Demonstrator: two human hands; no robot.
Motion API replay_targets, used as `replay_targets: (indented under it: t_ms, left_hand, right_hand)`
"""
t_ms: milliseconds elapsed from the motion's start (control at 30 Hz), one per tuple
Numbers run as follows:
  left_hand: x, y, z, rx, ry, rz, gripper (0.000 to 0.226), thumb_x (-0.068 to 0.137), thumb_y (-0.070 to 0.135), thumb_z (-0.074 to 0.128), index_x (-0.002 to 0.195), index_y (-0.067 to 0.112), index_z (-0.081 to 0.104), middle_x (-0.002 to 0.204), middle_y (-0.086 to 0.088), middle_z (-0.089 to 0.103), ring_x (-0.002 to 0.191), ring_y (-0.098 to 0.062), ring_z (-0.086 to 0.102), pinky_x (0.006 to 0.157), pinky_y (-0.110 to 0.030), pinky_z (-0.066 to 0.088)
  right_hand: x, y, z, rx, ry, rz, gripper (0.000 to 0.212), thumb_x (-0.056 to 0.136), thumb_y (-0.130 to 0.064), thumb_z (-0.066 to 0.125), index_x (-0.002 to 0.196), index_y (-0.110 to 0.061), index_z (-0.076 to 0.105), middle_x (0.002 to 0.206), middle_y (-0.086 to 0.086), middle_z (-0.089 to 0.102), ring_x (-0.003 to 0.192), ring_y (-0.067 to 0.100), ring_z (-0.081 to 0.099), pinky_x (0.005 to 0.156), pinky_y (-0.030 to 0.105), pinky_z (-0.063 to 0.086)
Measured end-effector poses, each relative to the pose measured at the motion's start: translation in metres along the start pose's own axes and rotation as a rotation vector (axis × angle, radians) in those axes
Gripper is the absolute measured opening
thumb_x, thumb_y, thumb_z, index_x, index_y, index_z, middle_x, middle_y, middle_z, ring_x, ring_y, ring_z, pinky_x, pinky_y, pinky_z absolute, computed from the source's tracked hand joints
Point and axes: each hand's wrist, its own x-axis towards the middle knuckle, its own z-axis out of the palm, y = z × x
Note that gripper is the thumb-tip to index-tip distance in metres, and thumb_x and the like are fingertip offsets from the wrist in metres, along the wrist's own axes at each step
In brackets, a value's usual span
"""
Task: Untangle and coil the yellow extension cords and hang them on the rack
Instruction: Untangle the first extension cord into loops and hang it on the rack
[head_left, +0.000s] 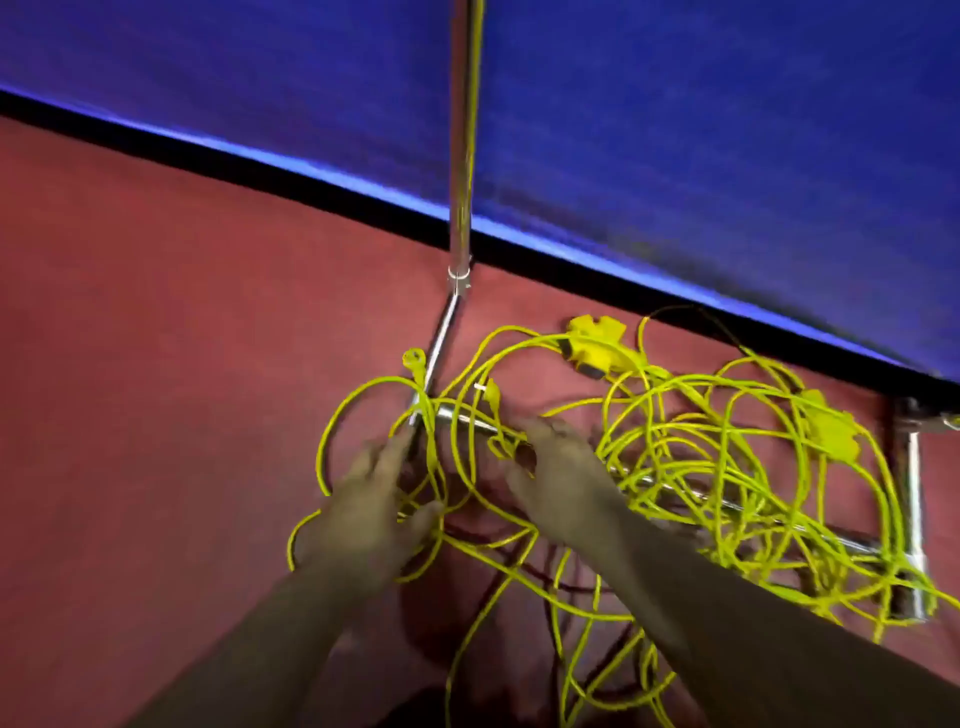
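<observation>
Your left hand (374, 499) reaches in at the foot of the rack (461, 208), at the corner where its chrome base bars meet. Its fingers are stretched nearly straight with the thumb spread, and the yellow cords (675, 441) run between them, with nothing clearly gripped. Your right hand (556, 467) is over the rack's low cross bar, fingers bent down into the strands; blur hides whether it has hold of one. The cords lie in a loose tangle on the red floor (156, 364), draped across the rack's base. A socket block (595, 343) lies near the upright, and a round plug (413, 358) just beside the slanted bar.
</observation>
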Motion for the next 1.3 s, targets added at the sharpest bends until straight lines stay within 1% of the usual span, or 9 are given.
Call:
replay_targets:
  t_ms: [100, 233, 533, 633, 800, 867, 967, 1100, 1300]
  left_hand:
    - [0.026, -0.023, 0.031, -0.104, 0.029, -0.011, 0.080, 0.083, 0.038, 0.077, 0.150, 0.037, 0.034, 0.127, 0.013, 0.049, 0.114, -0.005, 0.053, 0.098, -0.028, 0.045]
    - [0.047, -0.040, 0.065, -0.238, 0.136, -0.116, 0.059, 0.081, 0.029, 0.079, 0.132, 0.036, 0.049, 0.102, 0.010, 0.058, 0.075, -0.003, 0.062, 0.067, -0.025, 0.051]
    - [0.040, -0.031, 0.079, -0.543, 0.011, -0.316, 0.037, 0.076, -0.015, 0.063, 0.097, 0.015, 0.056, 0.070, -0.006, 0.057, 0.053, -0.020, 0.052, 0.051, -0.041, 0.047]
    - [0.029, -0.014, 0.049, -0.548, -0.055, -0.240, 0.036, 0.078, -0.020, 0.053, 0.096, 0.010, 0.059, 0.059, 0.000, 0.058, 0.051, -0.021, 0.049, 0.047, -0.031, 0.038]
    - [-0.007, 0.072, -0.039, -0.448, -0.157, 0.081, 0.036, 0.069, 0.009, 0.056, 0.102, 0.018, 0.066, 0.068, -0.003, 0.062, 0.063, -0.026, 0.051, 0.059, -0.042, 0.041]
    - [-0.033, 0.123, -0.075, -0.419, -0.152, 0.196, 0.037, 0.066, 0.020, 0.059, 0.102, 0.017, 0.068, 0.074, -0.008, 0.059, 0.067, -0.025, 0.052, 0.062, -0.042, 0.043]
    - [-0.081, 0.199, -0.120, -0.311, -0.090, 0.406, 0.021, 0.079, 0.021, 0.069, 0.100, 0.017, 0.068, 0.070, 0.003, 0.056, 0.063, -0.013, 0.051, 0.061, -0.032, 0.043]
    - [-0.147, 0.267, -0.154, -0.178, 0.054, 0.606, 0.009, 0.093, 0.020, 0.069, 0.101, 0.017, 0.071, 0.051, 0.016, 0.046, 0.045, 0.001, 0.041, 0.050, -0.014, 0.029]
    - [-0.225, 0.317, -0.168, -0.106, 0.095, 0.751, 0.022, 0.096, 0.021, 0.064, 0.117, 0.027, 0.070, 0.061, 0.015, 0.053, 0.058, 0.001, 0.050, 0.060, -0.018, 0.040]
  right_hand:
    - [0.042, 0.006, 0.039, -0.007, 0.110, -0.079, 0.047, 0.091, -0.036, 0.060, 0.136, -0.022, 0.055, 0.131, 0.004, 0.061, 0.121, 0.027, 0.053, 0.104, 0.035, 0.039]
    - [0.082, -0.004, 0.074, 0.006, 0.200, -0.253, 0.036, 0.087, -0.033, 0.060, 0.121, -0.024, 0.064, 0.115, 0.000, 0.068, 0.107, 0.025, 0.057, 0.098, 0.037, 0.042]
    - [0.100, -0.010, 0.079, 0.340, -0.042, -0.146, 0.034, 0.090, -0.011, 0.064, 0.121, -0.024, 0.067, 0.103, -0.007, 0.072, 0.078, 0.001, 0.058, 0.077, 0.016, 0.047]
    - [0.081, -0.006, 0.053, 0.480, -0.147, -0.113, 0.034, 0.094, 0.000, 0.058, 0.127, -0.010, 0.062, 0.093, 0.001, 0.064, 0.063, 0.003, 0.051, 0.055, 0.014, 0.043]
    - [0.010, -0.020, -0.034, 0.560, -0.120, -0.166, 0.042, 0.091, 0.000, 0.064, 0.129, -0.017, 0.058, 0.113, 0.009, 0.069, 0.080, 0.000, 0.060, 0.070, 0.017, 0.046]
    - [-0.030, -0.032, -0.083, 0.495, 0.039, -0.224, 0.042, 0.089, -0.007, 0.070, 0.128, -0.019, 0.060, 0.102, -0.008, 0.068, 0.072, -0.014, 0.058, 0.067, 0.005, 0.040]
    - [-0.105, -0.048, -0.158, 0.421, 0.340, -0.273, 0.039, 0.084, -0.016, 0.076, 0.119, -0.026, 0.063, 0.093, -0.010, 0.065, 0.067, -0.004, 0.063, 0.065, 0.006, 0.042]
    - [-0.196, -0.058, -0.244, 0.624, 0.552, -0.256, 0.036, 0.081, -0.010, 0.079, 0.094, -0.027, 0.050, 0.102, 0.001, 0.068, 0.065, 0.017, 0.060, 0.068, 0.033, 0.049]
    - [-0.318, -0.074, -0.306, 1.019, 0.504, -0.346, 0.054, 0.086, -0.003, 0.072, 0.127, -0.031, 0.050, 0.123, 0.001, 0.065, 0.107, 0.018, 0.069, 0.088, 0.034, 0.057]
